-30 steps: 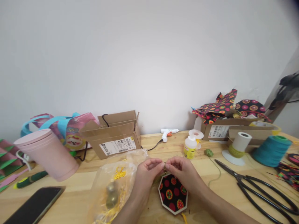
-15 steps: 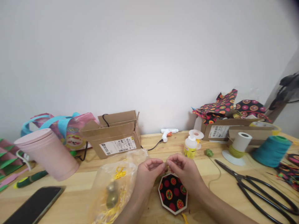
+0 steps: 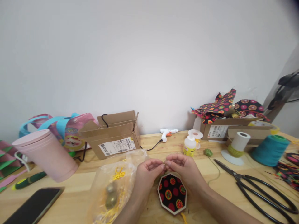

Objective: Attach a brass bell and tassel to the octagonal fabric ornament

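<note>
Across the left end of the tabletop (image 3: 72,196), I see a lidded pink cup (image 3: 50,157) standing tilted in view, with a dark phone (image 3: 38,205) lying nearer the front edge and a green-handled tool (image 3: 31,180) between them. Behind the cup sits a pink bag with blue straps (image 3: 76,133), then an open cardboard box (image 3: 93,138) bearing a white label. In front of that box lies a clear plastic bag (image 3: 97,183) holding yellow strings (image 3: 119,173) and round, brassy pieces (image 3: 111,199).

Next comes the left hand (image 3: 148,174), its fingers (image 3: 160,168) pinched on a small piece (image 3: 164,163), too tiny to make out. White glue gun (image 3: 165,135) lies beyond, near the wall. Just below the pinch, the patterned octagon (image 3: 172,194) rests pale-rimmed between the forearms. The right hand (image 3: 185,171) pinches at the same small piece, fingertips close to the left's.

Farther right stand a yellow-labelled bottle (image 3: 189,146), a small green ball (image 3: 207,152) of cord, a second box (image 3: 206,131) topped with patterned cloth (image 3: 221,105), open-handled black scissors (image 3: 238,176), a white spool (image 3: 241,141) and a teal thread cone (image 3: 271,151).
</note>
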`<state>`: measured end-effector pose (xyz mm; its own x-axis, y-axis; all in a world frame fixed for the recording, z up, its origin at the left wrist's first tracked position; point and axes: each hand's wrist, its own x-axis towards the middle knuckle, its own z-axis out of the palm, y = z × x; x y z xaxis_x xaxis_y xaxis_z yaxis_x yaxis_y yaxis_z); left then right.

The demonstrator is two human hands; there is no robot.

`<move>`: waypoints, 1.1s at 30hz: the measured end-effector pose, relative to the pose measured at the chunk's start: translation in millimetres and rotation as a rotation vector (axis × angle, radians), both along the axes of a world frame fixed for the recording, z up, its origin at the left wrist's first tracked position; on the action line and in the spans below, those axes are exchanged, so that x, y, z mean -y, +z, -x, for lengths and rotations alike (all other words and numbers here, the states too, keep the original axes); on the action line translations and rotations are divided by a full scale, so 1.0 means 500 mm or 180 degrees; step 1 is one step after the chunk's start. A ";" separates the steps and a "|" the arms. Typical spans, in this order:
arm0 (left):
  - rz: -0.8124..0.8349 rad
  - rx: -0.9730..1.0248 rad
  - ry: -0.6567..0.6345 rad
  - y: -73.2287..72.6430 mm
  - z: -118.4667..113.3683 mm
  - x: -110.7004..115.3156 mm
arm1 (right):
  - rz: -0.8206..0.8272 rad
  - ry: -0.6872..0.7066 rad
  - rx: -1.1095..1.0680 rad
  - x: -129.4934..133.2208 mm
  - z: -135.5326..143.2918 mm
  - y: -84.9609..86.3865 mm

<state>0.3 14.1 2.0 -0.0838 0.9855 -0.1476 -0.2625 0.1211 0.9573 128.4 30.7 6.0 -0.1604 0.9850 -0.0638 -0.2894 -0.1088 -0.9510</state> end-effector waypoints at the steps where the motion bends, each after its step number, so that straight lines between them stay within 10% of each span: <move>1: -0.0012 0.0013 0.0025 0.001 0.000 0.001 | 0.0024 0.0010 -0.0017 0.000 -0.001 -0.002; 21: -0.0727 -0.1261 0.0217 -0.001 0.004 0.004 | -0.0506 0.0043 0.1556 -0.010 -0.020 -0.024; 33: -0.1048 -0.1779 0.0193 0.004 0.001 0.010 | -0.0071 0.0113 0.1232 -0.005 -0.015 -0.008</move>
